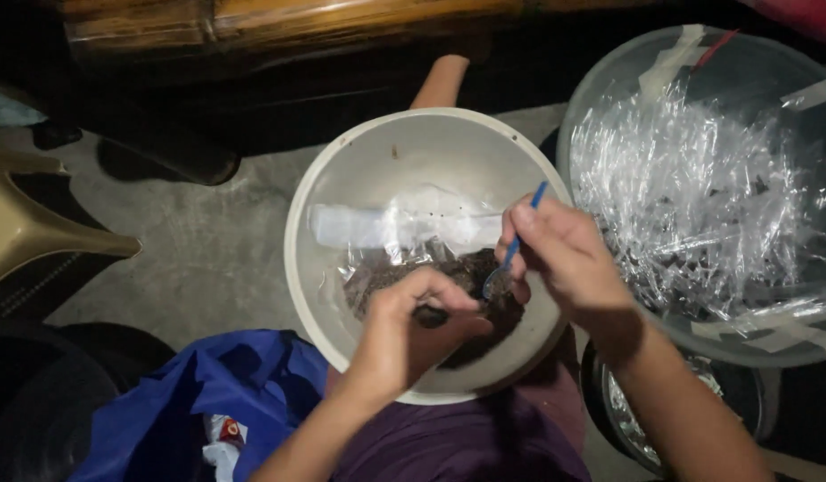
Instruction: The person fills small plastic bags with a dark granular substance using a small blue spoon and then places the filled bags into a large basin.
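Pinching a blue-handled spoon (513,253), right hand (565,259) closed around its stem, tip down in dark soil-like matter (475,277). Left hand (413,330) curled shut on a small dark lump (429,314) just beside it. Both over a clear plastic bag (404,228) inside a white bowl (342,178) on the lap. Right of it, touching, a tub (583,116) of crumpled clear plastic. Below, grey concrete floor (208,241), dimly lit; blue bag (199,402) lower left.

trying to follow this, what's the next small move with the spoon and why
Probably tip the blue spoon into the small piece pinched by the left hand: the right hand holds its bowl just above the dark mix, beside those fingers, over the white basin.
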